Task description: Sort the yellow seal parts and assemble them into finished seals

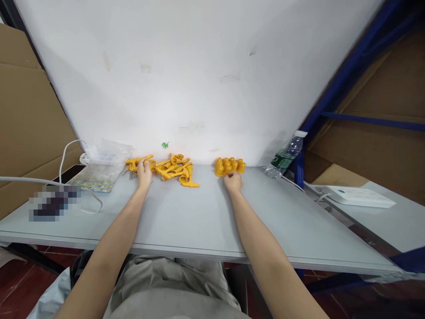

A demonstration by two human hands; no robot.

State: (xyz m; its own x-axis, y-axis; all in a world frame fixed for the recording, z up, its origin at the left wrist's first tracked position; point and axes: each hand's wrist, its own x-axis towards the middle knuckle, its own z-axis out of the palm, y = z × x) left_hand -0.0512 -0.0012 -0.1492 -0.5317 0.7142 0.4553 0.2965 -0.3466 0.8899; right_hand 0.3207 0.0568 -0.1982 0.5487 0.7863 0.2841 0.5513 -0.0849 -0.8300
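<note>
My left hand [144,178] reaches, fingers extended, into glossy yellow plastic T-shaped pieces [173,169], heaped loosely on the smooth grey counter [186,217]; whether it grips one I can't tell. Small shiny metal bits [133,175] lie beside it. My right hand [233,181] is curled just before clustered yellow cup-like pieces [227,166], its contents hidden. A crinkled clear bag [96,177] crowds the left; a ribbed bottle [284,156] tilts at right; a scuffed white panel [199,79] backs everything.

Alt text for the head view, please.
A person's left hand is at a pile of yellow handle-like parts, and the right hand beside a group of yellow cup-like pieces, on a grey table. A clear bottle is farther right, a plastic bag farther left.
</note>
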